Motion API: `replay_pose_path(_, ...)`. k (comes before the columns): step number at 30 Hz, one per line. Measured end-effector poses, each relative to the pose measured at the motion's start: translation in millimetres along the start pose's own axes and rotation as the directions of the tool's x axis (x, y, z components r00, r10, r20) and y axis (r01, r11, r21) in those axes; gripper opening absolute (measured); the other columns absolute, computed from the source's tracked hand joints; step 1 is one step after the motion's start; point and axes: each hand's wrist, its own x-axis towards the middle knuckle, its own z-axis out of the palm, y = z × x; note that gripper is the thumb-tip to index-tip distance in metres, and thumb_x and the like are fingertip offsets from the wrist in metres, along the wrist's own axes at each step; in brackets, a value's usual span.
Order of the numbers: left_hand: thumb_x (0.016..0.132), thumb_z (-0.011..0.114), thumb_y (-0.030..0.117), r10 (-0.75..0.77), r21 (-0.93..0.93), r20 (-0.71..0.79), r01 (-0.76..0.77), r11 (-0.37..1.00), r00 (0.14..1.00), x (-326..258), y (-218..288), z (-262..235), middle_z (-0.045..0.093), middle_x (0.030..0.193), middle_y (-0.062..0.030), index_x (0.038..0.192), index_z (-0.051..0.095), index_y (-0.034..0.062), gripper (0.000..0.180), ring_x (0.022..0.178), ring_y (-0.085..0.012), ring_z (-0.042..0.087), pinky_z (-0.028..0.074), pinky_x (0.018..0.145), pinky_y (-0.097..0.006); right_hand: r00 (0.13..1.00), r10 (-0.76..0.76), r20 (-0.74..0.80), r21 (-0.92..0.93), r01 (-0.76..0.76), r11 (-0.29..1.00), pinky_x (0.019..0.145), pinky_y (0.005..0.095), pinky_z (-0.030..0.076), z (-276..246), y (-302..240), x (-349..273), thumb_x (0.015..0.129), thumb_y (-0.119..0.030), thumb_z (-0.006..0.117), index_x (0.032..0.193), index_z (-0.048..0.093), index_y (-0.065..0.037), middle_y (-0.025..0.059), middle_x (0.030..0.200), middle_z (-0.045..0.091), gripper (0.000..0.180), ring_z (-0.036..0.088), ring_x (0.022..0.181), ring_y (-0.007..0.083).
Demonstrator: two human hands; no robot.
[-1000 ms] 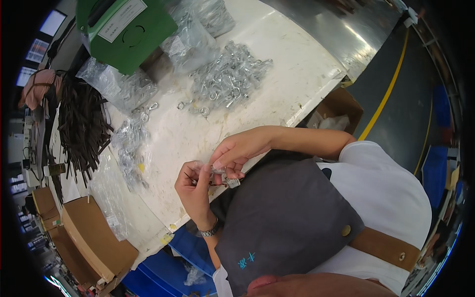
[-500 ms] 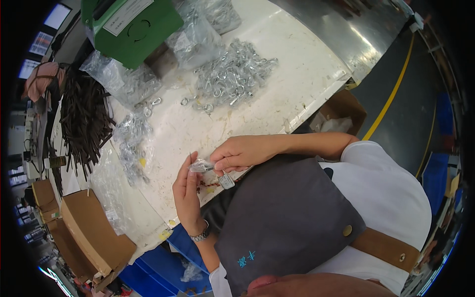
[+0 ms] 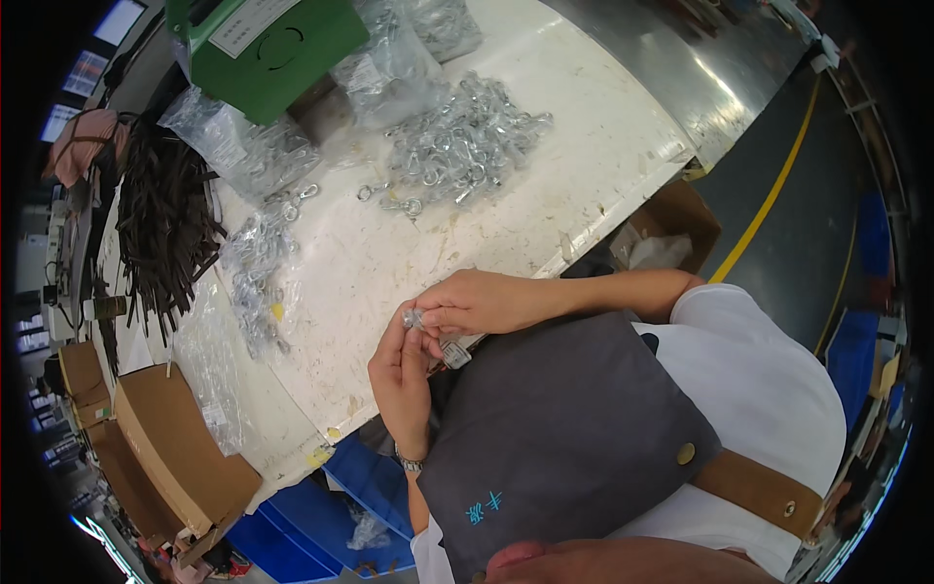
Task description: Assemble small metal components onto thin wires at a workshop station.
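Head view: left hand (image 3: pixel 401 375) and right hand (image 3: pixel 484 302) together at the white table (image 3: pixel 545 209) edge, fingers of both pinched on a small metal fitting (image 3: pixel 431 334); heap of metal shackles (image 3: pixel 467 146) well apart.

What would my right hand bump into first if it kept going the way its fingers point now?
The right hand points left, at the small metal part it pinches, with the left hand fingers right behind it. Beyond those, probably the bagged metal rings on the white table, though depth is unclear.
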Motion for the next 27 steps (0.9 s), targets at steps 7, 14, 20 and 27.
replay_pose_path(7, 0.109, 0.056, 0.007, 0.138, 0.097, -0.09, -0.129, 0.987, 0.986, 9.5, 11.7, -1.2, 0.063, 0.082, 0.001, 0.131, 0.071, -0.0025, 0.029, 0.068, -0.0047, 0.049, 0.041, 0.062, -0.022, 0.984, 0.143, -0.104, -0.075, -0.151, 0.986, 0.068, 0.0331, 0.05, -16.6, -29.6, 5.0, 0.109, -0.021, 0.057, 0.101, 0.072, -0.001, 0.0055, 0.081, 0.07, 0.027, 0.061, 0.071, 0.0161)
replay_pose_path(14, 0.102, 0.069, 0.015, 0.492, 0.724, -0.36, -0.096, 0.683, 0.792, 44.6, -4.1, -131.0, 0.071, 0.088, -0.0078, 0.103, 0.072, -0.0005, 0.015, 0.07, -0.0179, 0.06, 0.049, 0.066, -0.032, 0.68, -0.486, -0.549, -0.729, -0.105, 0.676, 0.074, 0.0327, 0.057, -83.5, -48.0, -1.4, 0.101, -0.014, 0.069, 0.143, 0.062, -0.009, 0.0138, 0.145, 0.061, 0.043, 0.067, 0.076, 0.0227)
replay_pose_path(20, 0.094, 0.073, 0.017, 0.602, 0.956, -0.287, 0.179, 0.234, 0.745, 55.8, -18.8, -148.4, 0.065, 0.1, -0.0113, 0.099, 0.063, 0.0046, 0.016, 0.085, -0.0343, 0.067, 0.054, 0.073, -0.045, 0.835, -0.371, -0.406, -0.611, 0.054, 0.79, 0.084, 0.0367, 0.058, -38.4, -24.3, 1.4, 0.1, -0.013, 0.069, 0.135, 0.065, -0.007, 0.014, 0.141, 0.064, 0.036, 0.071, 0.094, 0.03)
replay_pose_path(27, 0.089, 0.072, 0.011, 0.533, 0.977, -0.212, 0.178, 0.115, 0.819, 40.0, -7.2, -147.9, 0.064, 0.096, -0.0119, 0.095, 0.062, 0.0045, 0.013, 0.085, -0.0363, 0.066, 0.053, 0.072, -0.047, 0.941, -0.263, -0.213, -0.482, 0.132, 0.866, 0.084, 0.0385, 0.058, -13.8, -4.8, -3.4, 0.1, -0.014, 0.07, 0.123, 0.071, -0.003, 0.0124, 0.124, 0.073, 0.026, 0.072, 0.097, 0.0306)
